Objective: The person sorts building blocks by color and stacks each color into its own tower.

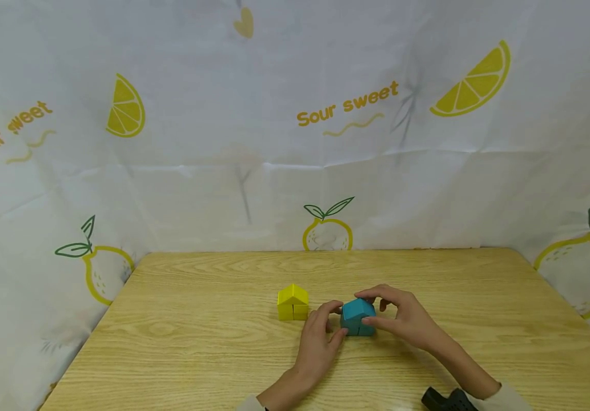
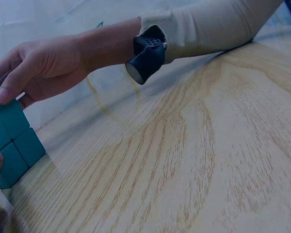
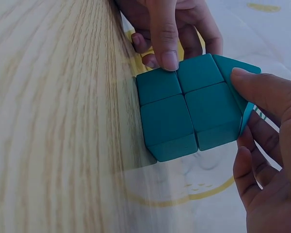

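A small house-shaped stack of teal blocks stands on the table between the two hands. Its lower part is square-faced cubes (image 3: pixel 213 114), two rows high, topped by a triangular roof block (image 1: pixel 358 309). My left hand (image 1: pixel 317 342) holds the cubes from the left, its thumb against a bottom cube and its fingers behind. From the right, my right hand (image 1: pixel 410 318) pinches the roof block, thumb on the near slope and fingers at the far side. In the right wrist view the roof block lies close on the cubes.
A similar yellow block house (image 1: pixel 293 311) stands just left of the teal one. A black device (image 1: pixel 449 399) sits at the right wrist. The wooden table (image 1: pixel 197 342) meets a white curtain (image 1: pixel 197 200) with lemon prints at its back and sides.
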`<state>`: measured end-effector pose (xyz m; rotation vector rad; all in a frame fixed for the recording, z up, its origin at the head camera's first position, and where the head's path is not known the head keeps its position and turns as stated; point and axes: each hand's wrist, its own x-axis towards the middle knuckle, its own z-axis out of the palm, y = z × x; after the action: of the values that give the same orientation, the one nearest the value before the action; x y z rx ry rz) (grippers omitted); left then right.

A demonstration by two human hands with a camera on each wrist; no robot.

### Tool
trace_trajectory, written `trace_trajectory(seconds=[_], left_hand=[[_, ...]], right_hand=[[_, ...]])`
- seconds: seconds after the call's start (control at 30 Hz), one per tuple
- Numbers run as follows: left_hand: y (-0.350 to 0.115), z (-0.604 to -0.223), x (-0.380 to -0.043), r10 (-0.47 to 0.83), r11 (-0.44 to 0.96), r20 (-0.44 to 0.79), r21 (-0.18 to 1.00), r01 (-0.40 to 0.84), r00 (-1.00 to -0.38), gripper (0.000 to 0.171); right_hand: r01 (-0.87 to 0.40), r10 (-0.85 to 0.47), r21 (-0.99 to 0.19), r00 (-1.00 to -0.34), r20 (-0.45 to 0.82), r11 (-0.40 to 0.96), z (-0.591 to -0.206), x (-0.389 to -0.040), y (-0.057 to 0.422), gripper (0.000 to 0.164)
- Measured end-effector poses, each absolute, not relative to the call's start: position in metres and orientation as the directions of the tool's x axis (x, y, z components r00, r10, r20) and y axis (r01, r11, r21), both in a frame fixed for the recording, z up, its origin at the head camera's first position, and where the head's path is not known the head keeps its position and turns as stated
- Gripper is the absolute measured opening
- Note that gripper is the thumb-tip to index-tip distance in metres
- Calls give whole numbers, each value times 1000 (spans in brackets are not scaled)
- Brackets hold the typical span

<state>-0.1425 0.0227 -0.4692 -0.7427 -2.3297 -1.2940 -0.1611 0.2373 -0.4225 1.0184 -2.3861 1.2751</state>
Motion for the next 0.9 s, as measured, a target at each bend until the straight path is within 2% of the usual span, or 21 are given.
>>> trace_trajectory(seconds=[0.67, 0.9], left_hand=[[23, -470, -143, 267, 430, 552, 665, 610, -790, 50], [22, -472, -141, 266, 424, 583, 645, 636, -768, 52]], right_hand=[[-674, -471, -631, -731, 494, 384, -422, -160, 238, 44], [-675, -449, -626, -733, 511, 390, -414, -158, 239, 54]])
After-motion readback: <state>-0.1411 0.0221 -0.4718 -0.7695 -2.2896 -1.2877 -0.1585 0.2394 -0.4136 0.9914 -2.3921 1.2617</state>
